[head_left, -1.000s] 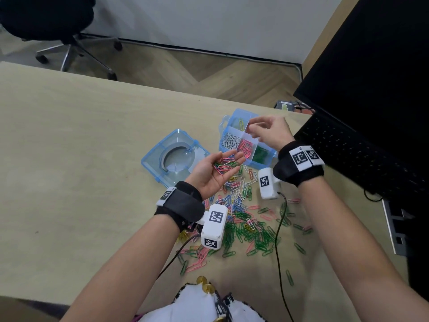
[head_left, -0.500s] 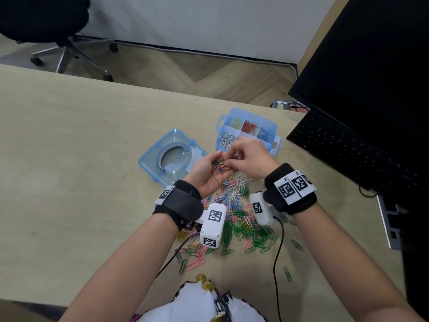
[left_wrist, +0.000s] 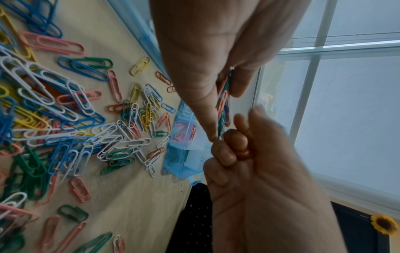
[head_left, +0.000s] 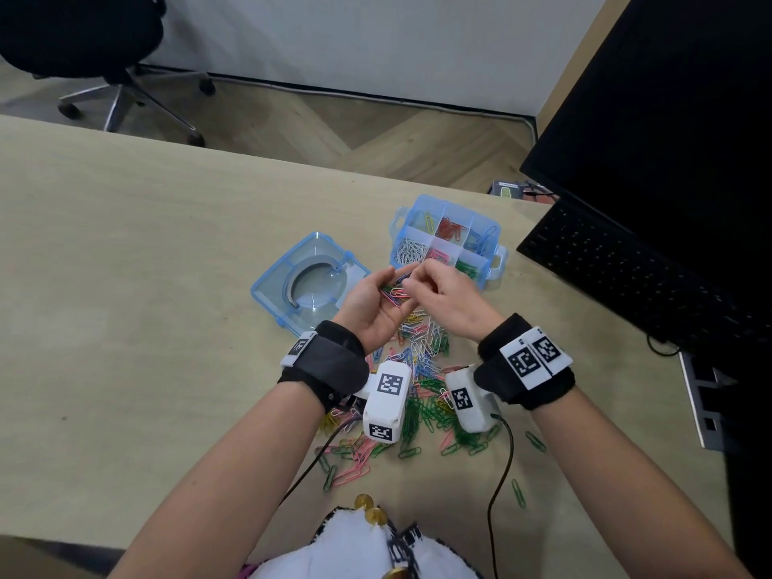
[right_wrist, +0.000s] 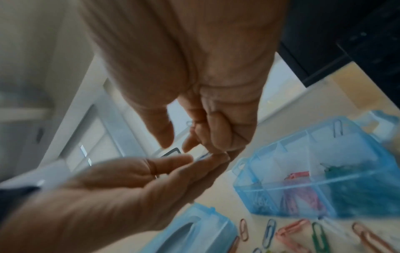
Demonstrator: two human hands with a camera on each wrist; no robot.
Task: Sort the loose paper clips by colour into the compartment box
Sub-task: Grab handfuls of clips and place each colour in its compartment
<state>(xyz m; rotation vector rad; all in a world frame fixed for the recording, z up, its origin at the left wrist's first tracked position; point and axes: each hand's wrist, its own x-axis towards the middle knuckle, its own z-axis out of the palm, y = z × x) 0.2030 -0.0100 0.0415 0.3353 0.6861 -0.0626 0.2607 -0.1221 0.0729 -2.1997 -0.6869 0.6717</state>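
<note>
My left hand [head_left: 376,296] is palm up above the table, with fingers curled round a bunch of mixed paper clips [head_left: 394,291]. My right hand [head_left: 420,282] reaches into that palm and pinches one clip, which looks blue [right_wrist: 203,156]. In the left wrist view the bunch [left_wrist: 223,102] sits between my left thumb [left_wrist: 201,95] and fingers. The blue compartment box [head_left: 495,261] stands open just beyond my hands, with white, pink, green, yellow, red and blue clips in separate cells. A loose pile of coloured clips [head_left: 424,369] lies on the table under my wrists.
The box's clear blue lid [head_left: 292,265] lies upside down left of the box. A black keyboard [head_left: 626,277] and monitor [head_left: 668,119] fill the right side. Two black cables [head_left: 499,474] run over the table's near part. An office chair [head_left: 83,48] stands beyond the far edge.
My right hand came back from above the compartment box to my left palm and now pinches a clip there. My left hand kept the bunch and hardly moved.
</note>
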